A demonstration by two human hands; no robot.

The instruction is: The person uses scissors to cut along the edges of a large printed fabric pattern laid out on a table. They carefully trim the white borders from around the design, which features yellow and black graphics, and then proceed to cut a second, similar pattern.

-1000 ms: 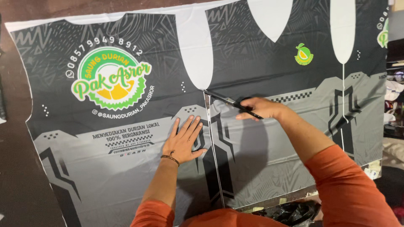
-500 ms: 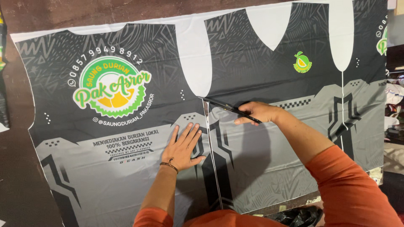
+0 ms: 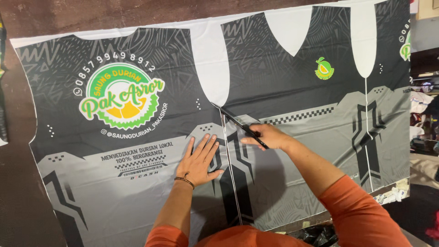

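Note:
A large printed fabric sheet (image 3: 283, 77), black and grey with white gaps and a green-and-yellow round emblem, lies spread over a brown table. My left hand (image 3: 200, 158) presses flat on the fabric, fingers spread, just left of a thin white line that runs up the sheet. My right hand (image 3: 270, 136) grips black scissors (image 3: 235, 122) whose blades point up-left along that line, tips just below the bottom of the white gap. The fabric below the scissors looks split along the line.
The brown table surface (image 3: 18, 196) shows at the left and along the top. Fabric scraps (image 3: 388, 194) hang at the sheet's lower right edge. A dark bag (image 3: 318, 235) sits below the table edge. Cluttered items stand at the far right.
The scissors have advanced up the white line toward the white gap. My left hand has slid slightly up the fabric beside the cut.

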